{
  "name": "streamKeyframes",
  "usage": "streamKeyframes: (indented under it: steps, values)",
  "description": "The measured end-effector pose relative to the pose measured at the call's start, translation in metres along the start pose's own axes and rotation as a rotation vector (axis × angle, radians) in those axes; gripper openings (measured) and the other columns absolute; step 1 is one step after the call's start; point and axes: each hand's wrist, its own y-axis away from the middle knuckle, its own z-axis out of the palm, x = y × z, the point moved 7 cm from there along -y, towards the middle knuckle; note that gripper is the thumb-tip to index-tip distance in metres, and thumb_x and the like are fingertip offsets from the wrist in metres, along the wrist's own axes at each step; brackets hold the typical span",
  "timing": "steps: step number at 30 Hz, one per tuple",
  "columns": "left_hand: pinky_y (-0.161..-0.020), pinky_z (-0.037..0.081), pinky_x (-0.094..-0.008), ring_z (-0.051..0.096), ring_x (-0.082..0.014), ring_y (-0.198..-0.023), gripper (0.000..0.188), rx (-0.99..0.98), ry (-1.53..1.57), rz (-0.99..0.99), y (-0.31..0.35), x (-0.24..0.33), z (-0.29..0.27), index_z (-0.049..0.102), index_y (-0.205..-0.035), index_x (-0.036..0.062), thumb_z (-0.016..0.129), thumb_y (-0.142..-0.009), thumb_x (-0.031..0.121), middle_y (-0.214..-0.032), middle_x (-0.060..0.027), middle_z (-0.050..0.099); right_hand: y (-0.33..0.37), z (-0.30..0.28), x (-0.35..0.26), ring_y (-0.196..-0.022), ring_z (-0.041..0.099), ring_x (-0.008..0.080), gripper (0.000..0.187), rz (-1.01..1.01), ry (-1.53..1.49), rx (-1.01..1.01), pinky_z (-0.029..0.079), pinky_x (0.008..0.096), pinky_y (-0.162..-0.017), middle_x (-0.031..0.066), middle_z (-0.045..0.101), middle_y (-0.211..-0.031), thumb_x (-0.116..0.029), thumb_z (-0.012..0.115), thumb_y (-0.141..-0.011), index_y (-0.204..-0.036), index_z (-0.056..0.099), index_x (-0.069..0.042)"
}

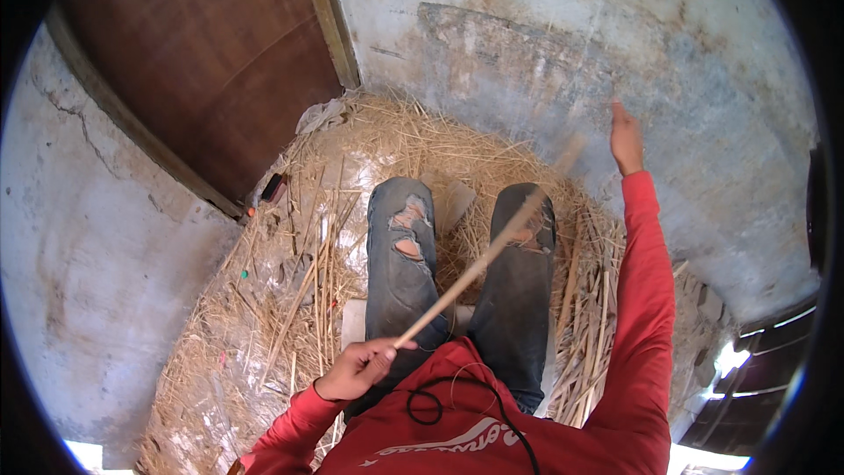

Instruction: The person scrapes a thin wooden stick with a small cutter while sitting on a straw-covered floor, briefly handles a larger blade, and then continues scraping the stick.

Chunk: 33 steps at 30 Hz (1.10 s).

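Observation:
My left hand (359, 368) is closed round the near end of a long, pale cane-like stalk (470, 275), low in front of my red top. From there the stalk slants up to the right across my lap, and its far end is smeared by motion near the wall. My right hand (626, 139) is stretched far out to the right, apart from the stalk. It shows edge-on with its fingers extended, and I see nothing in it. A thin loop of cord or fibre (457, 380) lies against my top.
Loose straw (422, 123) litters the floor, with a heap of longer stalks (593, 317) beside my right leg. My knees (409, 229) stand in front of me. A stained wall (527, 62) and a brown door (202, 53) close in ahead. A small dark object (274, 188) lies by the door.

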Motion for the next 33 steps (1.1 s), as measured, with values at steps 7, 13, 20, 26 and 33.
streamKeyframes:
  steps: [7, 13, 20, 26, 33]
  values:
    - [-0.051, 0.031, -0.0217, 0.036, -0.0032, -0.054, 0.034, 0.271, -0.026, 0.125, -0.034, 0.012, -0.018, 0.06, -0.136, 0.003, 0.047, -0.108, 0.016, -0.062, 0.0065, 0.042, 0.076, -0.007, -0.099, -0.061, 0.043, 0.0169, 0.058, -0.082, -0.336, -0.2, 0.038, 0.0371, -0.06, 0.0083, 0.041, -0.063, -0.051, 0.053, -0.101, -0.07, 0.05, -0.003]
    - [-0.054, 0.031, -0.022, 0.037, -0.0034, -0.059, 0.033, 0.293, -0.094, 0.192, -0.055, 0.03, -0.014, 0.061, -0.136, 0.0042, 0.049, -0.107, 0.016, -0.065, 0.0065, 0.043, 0.194, 0.034, -0.19, -0.059, 0.058, 0.0405, 0.039, -0.438, -0.096, -0.585, 0.045, 0.047, -0.058, 0.024, 0.059, -0.066, -0.039, 0.057, -0.1, -0.089, 0.065, -0.002]
    - [-0.055, 0.032, -0.0222, 0.037, -0.0035, -0.06, 0.033, 0.349, -0.107, 0.193, -0.068, 0.032, -0.002, 0.062, -0.134, 0.0025, 0.051, -0.107, 0.016, -0.067, 0.006, 0.043, 0.277, 0.067, -0.201, -0.056, 0.063, 0.0405, 0.045, -0.575, 0.053, -0.713, 0.048, 0.0522, -0.056, 0.0215, 0.061, -0.061, -0.046, 0.054, -0.1, -0.087, 0.068, -0.006]
    - [-0.057, 0.038, -0.0229, 0.042, -0.0044, -0.063, 0.032, 0.283, -0.174, 0.16, -0.047, 0.015, 0.008, 0.063, -0.134, 0.0026, 0.053, -0.106, 0.017, -0.069, 0.0042, 0.048, 0.174, 0.053, -0.14, -0.058, 0.064, 0.0393, 0.047, -0.29, -0.015, -0.533, 0.048, 0.052, -0.055, 0.0204, 0.062, -0.061, -0.049, 0.053, -0.1, -0.089, 0.07, -0.007]
    - [-0.049, 0.029, -0.0221, 0.035, -0.0018, -0.054, 0.034, 0.339, -0.187, 0.22, -0.06, 0.023, 0.0, 0.061, -0.133, -0.0009, 0.05, -0.107, 0.017, -0.061, 0.0073, 0.042, 0.268, 0.075, -0.185, -0.055, 0.062, 0.0403, 0.049, -0.617, 0.108, -0.632, 0.049, 0.0519, -0.056, 0.0207, 0.061, -0.06, -0.053, 0.053, -0.098, -0.095, 0.07, -0.006]
